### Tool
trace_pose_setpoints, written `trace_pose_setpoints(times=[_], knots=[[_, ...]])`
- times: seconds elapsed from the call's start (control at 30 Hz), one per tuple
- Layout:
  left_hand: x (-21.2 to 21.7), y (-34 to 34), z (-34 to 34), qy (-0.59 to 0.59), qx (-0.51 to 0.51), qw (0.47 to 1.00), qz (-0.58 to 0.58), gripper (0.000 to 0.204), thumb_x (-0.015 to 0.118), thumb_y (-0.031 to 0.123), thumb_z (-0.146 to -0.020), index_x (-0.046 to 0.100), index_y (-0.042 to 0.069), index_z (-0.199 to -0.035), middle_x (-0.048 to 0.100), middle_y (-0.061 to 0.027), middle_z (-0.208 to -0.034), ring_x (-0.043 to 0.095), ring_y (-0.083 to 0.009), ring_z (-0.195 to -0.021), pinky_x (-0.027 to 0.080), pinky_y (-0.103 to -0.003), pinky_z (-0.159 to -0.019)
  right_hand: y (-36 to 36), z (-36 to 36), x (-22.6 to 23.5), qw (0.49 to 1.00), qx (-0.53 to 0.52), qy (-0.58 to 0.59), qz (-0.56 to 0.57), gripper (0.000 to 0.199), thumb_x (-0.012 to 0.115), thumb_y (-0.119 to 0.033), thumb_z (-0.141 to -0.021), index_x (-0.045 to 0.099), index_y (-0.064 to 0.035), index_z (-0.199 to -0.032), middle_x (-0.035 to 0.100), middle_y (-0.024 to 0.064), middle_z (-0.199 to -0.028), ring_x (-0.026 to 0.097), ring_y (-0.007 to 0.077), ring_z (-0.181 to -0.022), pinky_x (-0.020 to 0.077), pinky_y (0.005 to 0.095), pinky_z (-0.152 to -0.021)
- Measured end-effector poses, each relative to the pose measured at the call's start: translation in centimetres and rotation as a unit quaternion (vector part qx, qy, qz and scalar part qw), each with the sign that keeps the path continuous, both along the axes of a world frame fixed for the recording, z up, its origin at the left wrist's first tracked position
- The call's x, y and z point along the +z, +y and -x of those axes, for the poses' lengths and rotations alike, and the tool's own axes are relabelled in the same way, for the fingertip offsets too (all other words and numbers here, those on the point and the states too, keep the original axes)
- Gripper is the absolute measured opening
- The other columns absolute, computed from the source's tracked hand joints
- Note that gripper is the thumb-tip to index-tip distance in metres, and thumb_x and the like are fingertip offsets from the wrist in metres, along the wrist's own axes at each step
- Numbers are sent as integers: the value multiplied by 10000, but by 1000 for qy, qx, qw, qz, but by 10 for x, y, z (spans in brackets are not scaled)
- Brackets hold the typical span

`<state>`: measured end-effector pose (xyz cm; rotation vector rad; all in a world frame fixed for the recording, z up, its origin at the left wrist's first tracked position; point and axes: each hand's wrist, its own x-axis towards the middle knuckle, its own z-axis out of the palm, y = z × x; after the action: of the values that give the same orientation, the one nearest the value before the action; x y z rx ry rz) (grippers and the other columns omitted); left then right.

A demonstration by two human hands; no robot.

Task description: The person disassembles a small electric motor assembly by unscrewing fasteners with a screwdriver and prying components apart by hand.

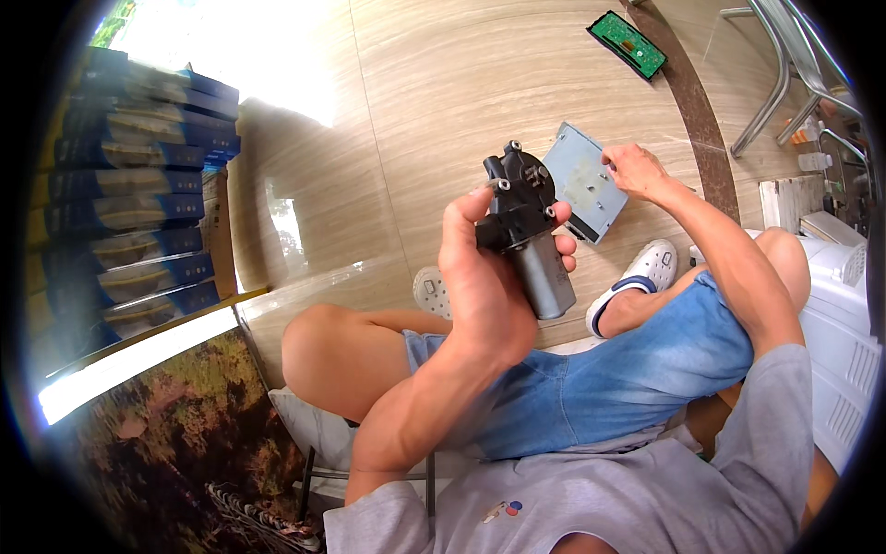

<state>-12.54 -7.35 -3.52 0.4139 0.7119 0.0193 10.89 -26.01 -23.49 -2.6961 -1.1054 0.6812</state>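
My left hand [484, 286] is raised in front of my lap, wrapped round a gear motor [528, 198] with a black housing and a silver cylindrical body pointing down. Small metal bushings stick out round the black housing. Beyond it, on the floor, lies a flat grey metal case [591, 189] with a few small screws or studs on its upper face, its left part hidden behind the motor. Over the right edge of this case is my right hand [637, 171], fingers curled together; whatever they pinch, if anything, is too small to make out.
A green circuit board [628, 44] in a black frame lies farther off on the tiled floor. Blue boxes [129, 194] are stacked at the left. At the right stand a metal-legged chair [780, 83] and a white appliance [835, 342]. My shoes [651, 268] are near the case.
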Motion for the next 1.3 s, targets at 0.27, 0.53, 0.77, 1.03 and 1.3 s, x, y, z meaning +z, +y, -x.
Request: trace_pose_setpoints(times=[0.27, 0.53, 0.77, 1.03, 1.3], knots=[[-3, -8, -16, -65, 16, 995, 77, 691, 412, 550, -934, 545, -35, -1277, 679, -194, -1111, 638, -244, -809, 539, -379, -748, 25, -13, 133, 961, -34, -132, -240, 187, 631, -228, -952, 697, -54, -932, 700, 191, -804, 697, 352, -759, 538, 437, -675], [-10, -15, -32, -175, 11, 972, 160, 861, 416, 702, -908, 491, -31, -1352, 627, -209, -1244, 637, -241, -875, 555, -374, -772, -26, 16, 262, 859, -187, -259, -400, 425, 561, -447, -1028, 701, -47, -1044, 657, 2, -885, 533, 74, -751, 473, 239, -655], [-22, -9, -48, -261, 11, 941, 217, 858, 378, 718, -925, 485, -27, -1336, 635, -189, -1170, 631, -247, -881, 563, -379, -791, -51, 26, 278, 870, -157, -282, -373, 521, 509, -496, -1040, 630, -5, -912, 621, 46, -844, 528, 103, -712, 443, 234, -699], [-28, 1, -57, -200, 115, 957, 174, 917, 318, 701, -948, 462, -117, -1338, 612, -259, -1219, 662, -305, -1012, 568, -409, -928, -50, 47, 273, 833, -128, -20, -539, 618, 603, -559, -958, 624, 58, -998, 671, 193, -1020, 615, 152, -678, 514, 255, -627], [-14, 12, -62, -212, 208, 943, 152, 888, 314, 675, -959, 459, -118, -1332, 596, -272, -1224, 644, -355, -1100, 534, -460, -1025, -24, 102, 265, 840, -53, -5, -540, 351, 800, -153, -868, 589, 29, -1082, 670, 212, -1064, 680, 218, -849, 566, 291, -743]])
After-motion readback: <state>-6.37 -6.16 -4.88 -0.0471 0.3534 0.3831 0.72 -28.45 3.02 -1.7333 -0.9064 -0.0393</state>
